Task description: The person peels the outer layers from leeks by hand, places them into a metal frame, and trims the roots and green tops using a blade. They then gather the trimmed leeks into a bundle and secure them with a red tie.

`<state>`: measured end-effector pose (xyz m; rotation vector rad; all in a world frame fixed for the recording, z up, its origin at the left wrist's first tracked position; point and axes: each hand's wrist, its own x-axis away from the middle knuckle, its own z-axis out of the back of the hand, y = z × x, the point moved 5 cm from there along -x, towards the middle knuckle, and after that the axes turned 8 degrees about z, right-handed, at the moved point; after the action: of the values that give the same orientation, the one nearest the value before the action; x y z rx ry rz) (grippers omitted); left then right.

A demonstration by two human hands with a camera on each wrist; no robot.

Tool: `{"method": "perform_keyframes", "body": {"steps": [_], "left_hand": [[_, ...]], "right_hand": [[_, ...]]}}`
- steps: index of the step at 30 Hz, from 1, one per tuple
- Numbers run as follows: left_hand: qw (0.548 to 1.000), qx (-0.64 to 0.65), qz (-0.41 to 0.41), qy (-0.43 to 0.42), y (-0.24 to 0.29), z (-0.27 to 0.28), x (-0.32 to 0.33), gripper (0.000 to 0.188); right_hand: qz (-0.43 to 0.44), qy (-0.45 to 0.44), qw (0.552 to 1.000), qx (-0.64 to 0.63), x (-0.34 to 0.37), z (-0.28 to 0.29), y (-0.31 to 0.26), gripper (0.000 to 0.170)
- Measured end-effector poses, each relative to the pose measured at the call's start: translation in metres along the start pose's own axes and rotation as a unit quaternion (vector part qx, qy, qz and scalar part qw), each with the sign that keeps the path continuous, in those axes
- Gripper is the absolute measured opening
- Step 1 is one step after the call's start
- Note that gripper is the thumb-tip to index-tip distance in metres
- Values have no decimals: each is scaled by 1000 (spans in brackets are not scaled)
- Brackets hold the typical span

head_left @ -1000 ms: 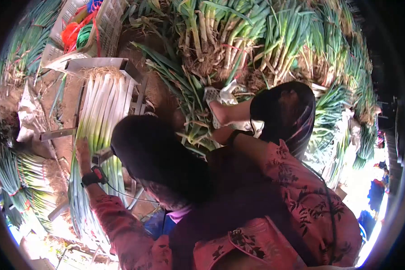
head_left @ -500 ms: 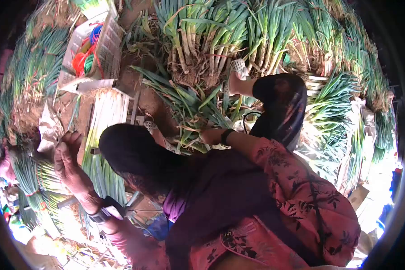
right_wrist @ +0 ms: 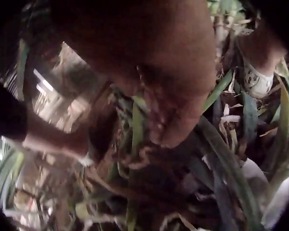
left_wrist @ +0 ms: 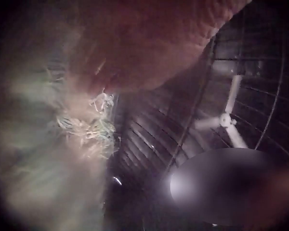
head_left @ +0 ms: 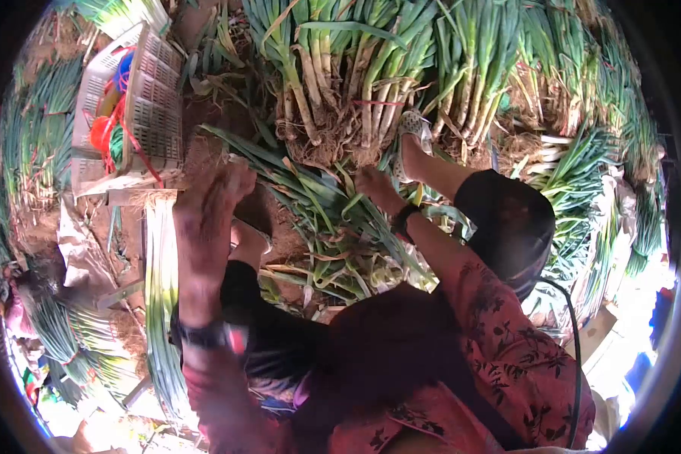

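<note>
In the head view my left hand, blurred by motion, is above the ground to the right of the white crate. Pale, root-like strands show below its skin in the left wrist view; whether it holds them is unclear. My right hand is low among loose green leaves, just below the roots of standing leek bundles. Its fingers bend downward in the right wrist view, near a green leaf; a grip cannot be made out. Leeks lie lengthwise below the crate.
Coloured twine sits in the crate. Tied leek bundles lie at lower left, and more leeks lie at right. Feet in patterned shoes stand among the leaves. A fan appears in the left wrist view.
My left hand has swung from beside the lying leeks up and right past the crate. The right hand has moved up toward the roots of the standing bundles. The head view has shifted.
</note>
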<state>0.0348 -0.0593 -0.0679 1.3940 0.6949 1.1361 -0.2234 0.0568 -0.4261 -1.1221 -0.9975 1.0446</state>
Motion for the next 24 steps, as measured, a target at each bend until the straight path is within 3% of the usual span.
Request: {"method": "perform_keyframes", "body": {"steps": [2,3,5,6,7,8,9,10,11,13,16,18,20,22,23,24], "left_hand": [[996,-76,12,35,12,7,13,19],[996,-74,17,39,15,12,13,19],[987,-115,106,30,10,21,13,16],[983,-119,133,34,10,24,12,17],[980,-121,155,37,12,24,12,17],[976,-124,176,39,13,24,13,18],[975,-123,179,44,15,25,11,18],[973,-152,172,21,18,24,9,20],[970,-180,163,-2,19,24,8,22],[974,-182,132,-10,9,26,9,23],[979,-175,99,-43,15,26,9,26],[981,-121,134,-70,17,22,15,26],[981,-133,112,-81,20,23,18,26],[983,-165,31,-80,18,25,23,24],[985,-161,26,-64,16,25,25,21],[985,-161,23,-64,13,25,28,21]], "right_hand": [[-45,98,994,13,-48,5,-35,17],[-48,93,994,14,-75,2,-35,17],[68,39,986,148,-125,-13,-43,25],[68,30,986,148,-144,-24,-43,25],[59,10,972,227,-162,-39,-43,29],[51,-9,951,304,-175,-57,-44,34],[192,91,831,514,-173,-81,-24,41],[195,86,832,512,-182,-92,-34,41],[60,-42,793,605,-196,-102,-29,48],[-118,-102,830,536,-196,-105,-76,60],[-142,-57,851,502,-200,-103,-63,59],[-45,34,858,510,-172,-107,-73,51],[-187,21,899,395,-150,-105,-60,58],[-200,-86,960,174,-116,-109,-34,60],[-225,-135,963,60,-97,-111,-21,62],[-215,-108,970,-31,-76,-99,-35,51]]}}
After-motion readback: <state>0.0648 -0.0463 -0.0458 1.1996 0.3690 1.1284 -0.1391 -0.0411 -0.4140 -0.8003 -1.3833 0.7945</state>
